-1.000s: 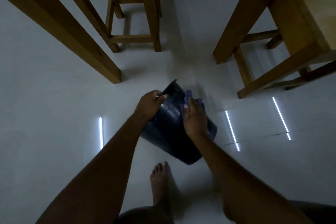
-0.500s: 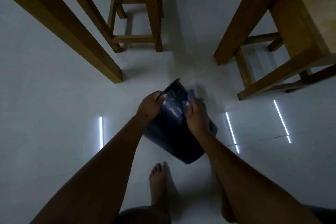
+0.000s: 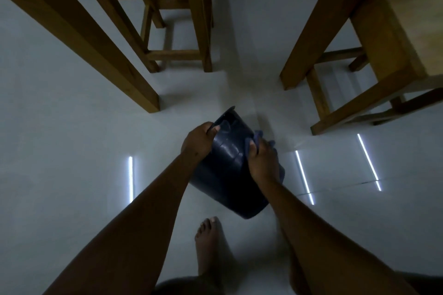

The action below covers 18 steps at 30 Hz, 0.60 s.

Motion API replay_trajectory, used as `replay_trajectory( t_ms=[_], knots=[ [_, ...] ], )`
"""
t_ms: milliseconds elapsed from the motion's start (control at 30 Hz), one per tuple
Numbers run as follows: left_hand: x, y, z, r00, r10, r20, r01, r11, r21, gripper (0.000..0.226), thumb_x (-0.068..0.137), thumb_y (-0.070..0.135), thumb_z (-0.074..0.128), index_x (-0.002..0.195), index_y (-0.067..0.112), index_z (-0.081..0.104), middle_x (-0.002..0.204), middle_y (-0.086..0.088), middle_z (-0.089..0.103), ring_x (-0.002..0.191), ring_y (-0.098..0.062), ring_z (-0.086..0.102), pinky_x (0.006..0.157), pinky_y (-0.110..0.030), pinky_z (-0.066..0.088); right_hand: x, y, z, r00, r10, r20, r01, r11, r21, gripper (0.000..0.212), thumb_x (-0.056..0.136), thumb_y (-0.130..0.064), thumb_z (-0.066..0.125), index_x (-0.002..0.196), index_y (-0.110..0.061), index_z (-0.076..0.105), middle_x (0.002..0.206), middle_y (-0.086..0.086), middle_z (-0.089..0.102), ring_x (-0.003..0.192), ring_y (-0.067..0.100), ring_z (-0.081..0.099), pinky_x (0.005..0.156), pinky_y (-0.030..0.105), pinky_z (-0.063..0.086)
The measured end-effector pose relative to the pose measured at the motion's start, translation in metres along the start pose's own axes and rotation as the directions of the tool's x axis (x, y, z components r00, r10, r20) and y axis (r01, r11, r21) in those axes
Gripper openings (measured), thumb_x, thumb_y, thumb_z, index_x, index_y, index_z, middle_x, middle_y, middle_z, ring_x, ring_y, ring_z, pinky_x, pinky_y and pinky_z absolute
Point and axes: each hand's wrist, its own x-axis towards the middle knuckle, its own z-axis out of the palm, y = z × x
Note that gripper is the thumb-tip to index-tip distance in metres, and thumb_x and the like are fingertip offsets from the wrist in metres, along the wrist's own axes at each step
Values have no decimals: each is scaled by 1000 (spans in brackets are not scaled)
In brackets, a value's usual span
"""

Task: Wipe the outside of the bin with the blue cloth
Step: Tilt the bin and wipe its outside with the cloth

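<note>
Clearly, the dark bin [image 3: 230, 175] is held tilted just above the pale floor [image 3: 60, 151], directly ahead of and below the person, between the two forearms. Its long axis is laid slantwise: the open rim is pointed away and to the left, toward the wooden table leg [image 3: 96, 48], while the closed base is turned back toward the bare foot [image 3: 208, 242] and slightly to the right.

The rim is gripped by the left hand [image 3: 197, 142], fingers curled closed over its edge, so the bin is steadied from the far-left end. The blue cloth [image 3: 260, 137] is pressed against the upper right flank of the bin by the right hand [image 3: 262, 163], which is closed on it; only a bunched corner of cloth is seen past the fingertips.

The wall nearest the cloth runs from that hand down toward the base, so a stroke along the long axis, drawn back toward the body, is judged the natural next pass. The underside and the far left wall are hidden, and it is judged that they can be reached only if the bin is rolled about that axis by the left hand. The wooden stools [image 3: 359, 67] stand well apart.
</note>
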Motion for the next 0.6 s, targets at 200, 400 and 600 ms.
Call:
replay_trajectory(
  t_ms=[200,400,600],
  knots=[
    [0,-4,1,1000,-8,13,8,1000,-24,36,100,43,36,104,16,61,90,-15,69,75,-27,62,73,-34,49,-59,-30,17,956,-290,41,293,942,-161,63,98,-53,14,154,-24,17,162,-2,9,151,28,1,122,45,0],
    [-12,-13,-4,999,18,29,-13,988,-152,33,101,35,40,113,14,63,95,-8,68,81,-20,62,81,-35,51,55,-25,-5,883,180,433,-251,961,114,62,98,-58,23,151,-26,26,157,18,28,141,41,32,116,50,27],
    [-9,-7,-5,1000,-23,17,25,993,-118,35,100,41,40,106,17,64,91,-14,72,77,-29,67,77,-39,55,-34,-37,9,981,-172,89,182,977,-114,64,97,-54,16,152,-24,26,159,8,30,146,34,25,120,50,18]
  ],
)
